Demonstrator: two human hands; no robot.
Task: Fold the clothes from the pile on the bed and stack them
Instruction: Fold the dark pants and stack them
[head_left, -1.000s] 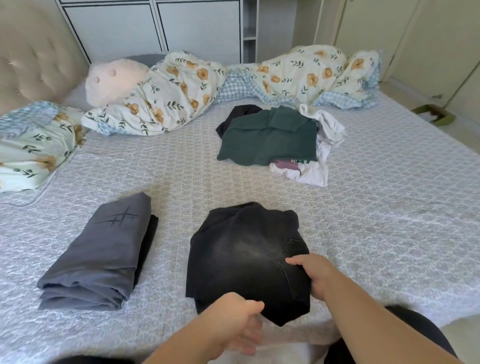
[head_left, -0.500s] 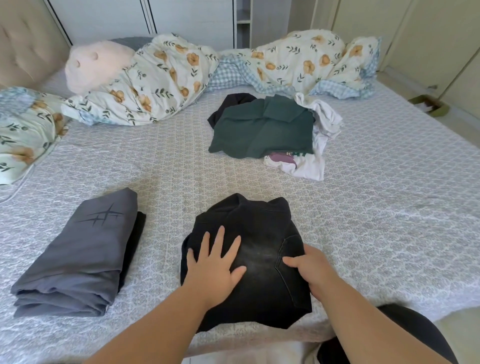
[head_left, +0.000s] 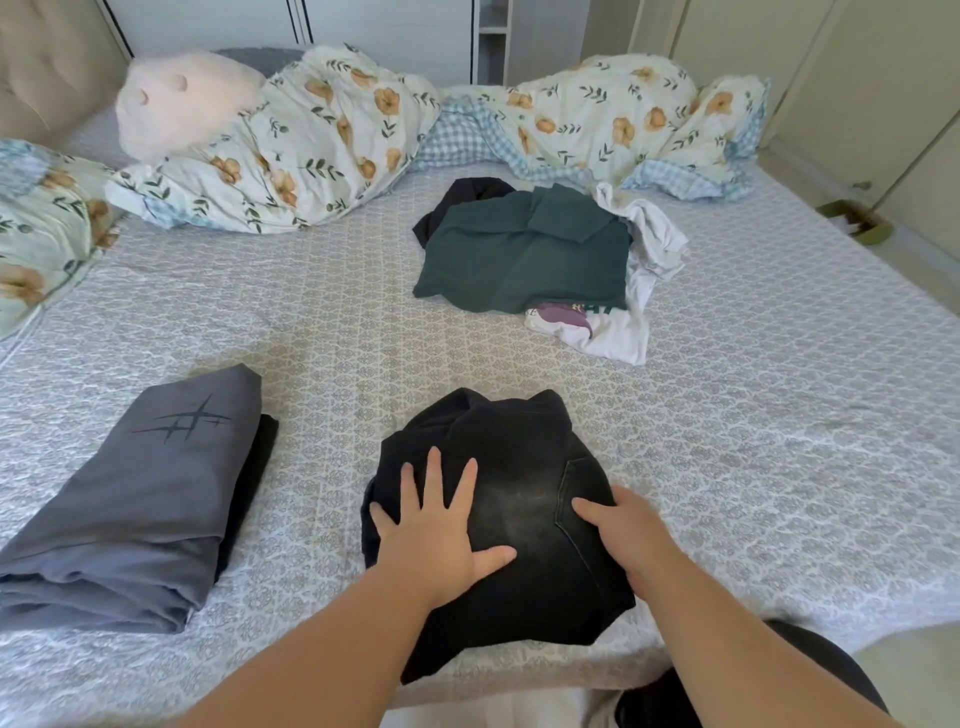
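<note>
Pressed folded black jeans (head_left: 519, 499) with left hand (head_left: 431, 540) flat, right hand (head_left: 623, 530) gripping edge; risked springing open near bed (head_left: 779, 415) edge.

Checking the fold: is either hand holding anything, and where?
Left hand lies flat, open, on the folded black jeans. Right hand rests on their right edge by the pocket; whether it grips cannot be told.
</note>
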